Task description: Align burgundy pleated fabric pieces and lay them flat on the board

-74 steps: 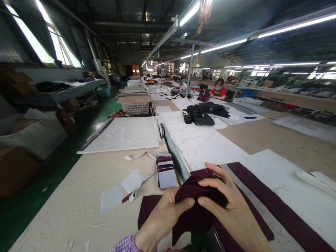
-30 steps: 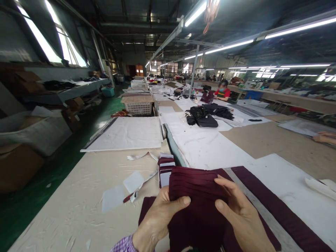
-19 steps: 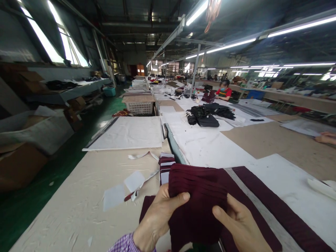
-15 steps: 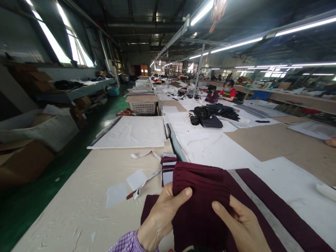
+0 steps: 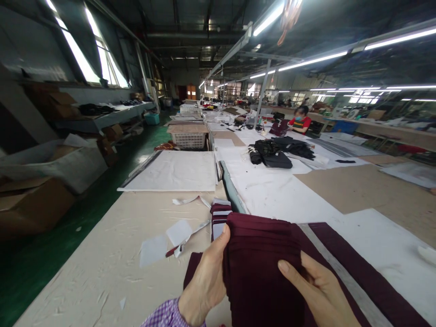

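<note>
Both my hands hold up a folded stack of maroon ribbed fabric pieces (image 5: 260, 259) just above the table's near edge. My left hand (image 5: 206, 281) grips the stack's left edge, thumb lying along it. My right hand (image 5: 318, 293) clasps the right side, thumb pressed across the front. More maroon fabric (image 5: 192, 272) lies flat under the stack. A long maroon strip (image 5: 357, 268) stretches away on the white sheet at the right.
A small pile of maroon and white pieces (image 5: 218, 218) sits behind my left hand. White paper squares (image 5: 153, 250) and tape scraps lie on the beige table (image 5: 112, 268). Black garments (image 5: 272, 154) lie farther off; a seated person in red (image 5: 301, 122) works beyond. Cardboard boxes (image 5: 30, 204) line the green aisle.
The bunched fabric has been squared into a flat stack. My left thumb has shifted from the stack's front to its left edge. The view has drifted slightly left.
</note>
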`<state>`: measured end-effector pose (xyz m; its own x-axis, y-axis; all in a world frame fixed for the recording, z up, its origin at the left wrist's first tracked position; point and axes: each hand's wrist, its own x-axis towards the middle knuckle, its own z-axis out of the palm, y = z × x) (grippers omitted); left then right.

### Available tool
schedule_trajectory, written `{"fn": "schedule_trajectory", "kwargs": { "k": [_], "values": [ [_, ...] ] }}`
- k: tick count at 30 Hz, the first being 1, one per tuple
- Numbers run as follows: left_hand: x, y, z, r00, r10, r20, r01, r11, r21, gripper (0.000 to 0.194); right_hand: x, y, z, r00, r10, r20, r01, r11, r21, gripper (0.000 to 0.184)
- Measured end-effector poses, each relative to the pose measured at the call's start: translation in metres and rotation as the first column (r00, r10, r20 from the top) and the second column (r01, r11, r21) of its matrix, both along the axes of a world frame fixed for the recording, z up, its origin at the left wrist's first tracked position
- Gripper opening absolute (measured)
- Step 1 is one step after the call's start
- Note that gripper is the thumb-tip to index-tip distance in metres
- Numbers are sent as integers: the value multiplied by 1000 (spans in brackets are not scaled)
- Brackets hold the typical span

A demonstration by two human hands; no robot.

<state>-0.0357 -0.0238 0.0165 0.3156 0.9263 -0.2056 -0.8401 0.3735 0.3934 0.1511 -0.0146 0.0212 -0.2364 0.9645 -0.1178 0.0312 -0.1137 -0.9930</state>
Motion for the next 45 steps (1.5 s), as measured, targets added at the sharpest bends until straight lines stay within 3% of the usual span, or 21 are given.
{"fn": "schedule_trajectory", "kwargs": {
  "k": [4, 6, 9, 12, 14, 16, 18, 20, 24, 28, 31, 34, 39, 45],
  "values": [
    [1, 0, 2, 999, -39, -28, 38, 999, -29, 54, -6, -1, 4, 997, -69, 20, 68, 997, 31, 39],
    [2, -1, 2, 999, -4, -43, 6, 1000, 26, 54, -7, -1, 5, 998, -66, 19, 65, 997, 35, 39],
    [3, -4, 0, 977, 101, -185, -69, 983, 172, 42, -6, -2, 4, 1000, -15, 1, 15, 1000, 26, 39],
    [4, -4, -2, 930, 136, -341, -71, 978, 195, 32, -4, -1, 0, 1000, 9, 1, -9, 1000, 2, 39],
    [3, -4, -2, 917, 133, -376, -67, 981, 183, 24, -3, 1, -3, 995, -81, 59, 74, 992, 102, 39],
    [2, -3, -3, 912, 98, -399, -22, 981, 190, 26, -2, 3, -2, 963, -217, 158, 156, 931, 329, 36],
    [1, -4, -4, 904, 27, -428, 69, 976, 208, 30, -1, 6, 1, 922, -288, 260, 119, 848, 517, 30],
    [1, -5, -5, 886, -23, -464, 151, 959, 240, 32, 0, 9, 7, 898, -266, 350, 24, 824, 566, 24],
    [0, -6, -5, 869, -41, -493, 184, 952, 246, 31, 2, 13, 12, 909, -190, 370, -19, 870, 493, 18],
    [-2, -2, -5, 908, 65, -413, 3, 987, 162, 27, 4, 12, 5, 987, -21, 158, -25, 959, 284, 27],
    [-2, 0, -5, 921, 153, -358, -116, 985, 124, 24, -1, 5, -2, 998, 63, 3, -63, 992, 112, 35],
    [0, 1, -4, 923, 176, -342, -138, 982, 132, 21, -10, -4, -6, 999, 3, -34, -4, 1000, -15, 37],
    [-1, 0, -4, 918, 169, -358, -109, 977, 181, 18, -21, -13, -8, 977, -164, -135, 153, 984, -87, 35],
    [-6, -2, -7, 926, 146, -349, -77, 976, 202, 21, -25, -13, -11, 946, -177, -271, 131, 975, -178, 33]
  ]
}}
